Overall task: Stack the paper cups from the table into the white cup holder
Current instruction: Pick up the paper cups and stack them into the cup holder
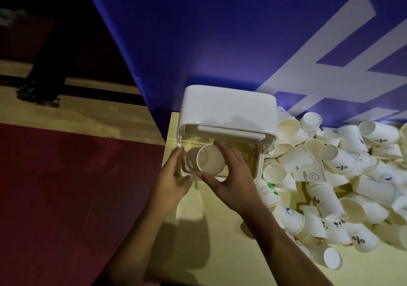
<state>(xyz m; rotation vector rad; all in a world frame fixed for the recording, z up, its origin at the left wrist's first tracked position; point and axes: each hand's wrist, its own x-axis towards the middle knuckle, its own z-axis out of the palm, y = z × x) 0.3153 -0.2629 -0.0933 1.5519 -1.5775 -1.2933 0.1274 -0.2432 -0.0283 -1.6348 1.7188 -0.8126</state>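
Head view, looking down on a pale worktop (220, 230). The white cup holder (229, 107) stood at the far left corner of the worktop, its back against a blue panel (220, 32) marked with broad white bars; below its solid white cap lay a transparent front section with a white rim. The right hand (229, 175) was grasping a single paper cup (209, 159) at the left part of that transparent section, fingers (222, 148) curled over the top of the cup and the thumb beneath it, the open mouth of the cup turned toward the camera. The left hand (174, 175) gripped the lower left corner of the holder's transparent section, thumb laid along its left edge and the remaining fingers curled under it. Whether the pale shape just left of the held cup was a second cup or a reflection could not be told. To the right of the holder, touching its side, a large heap of loose cups (341, 175) covered the worktop, lying on their sides at all angles, several printed with a percent sign or a smiling face. Left of the worktop were a red mat (66, 186) and, farther off, a wooden floor (88, 114)
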